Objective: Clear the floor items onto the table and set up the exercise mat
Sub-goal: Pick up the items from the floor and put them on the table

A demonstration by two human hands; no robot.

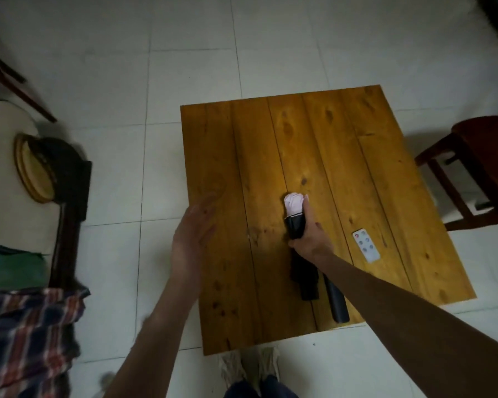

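The right hand (306, 237) is gripping a folded umbrella (295, 222) around its middle, fingers wrapped over the black sleeve, and is holding it low over the wooden counter (385, 173). Whether it is already resting on the boards or hanging just above them is hard to tell. The pale pink canopy end is poking out past the thumb, pointing away from the person, while a loose black strap or cover is dangling below the wrist. A black cylindrical handle (335, 300) is lying near the counter's near edge, apparently the umbrella's own, though the forearm is hiding the join.

The left hand (191, 237) is hovering over the counter's left edge, fingers straight and relaxed, holding nothing.

A small white remote (366, 245) is lying just right of the gripping hand.

The umbrella is looking light and stiff along its shaft but soft and slack in the fabric, so the firm middle is the best place to hold; the loose cloth would probably slide or unfurl.
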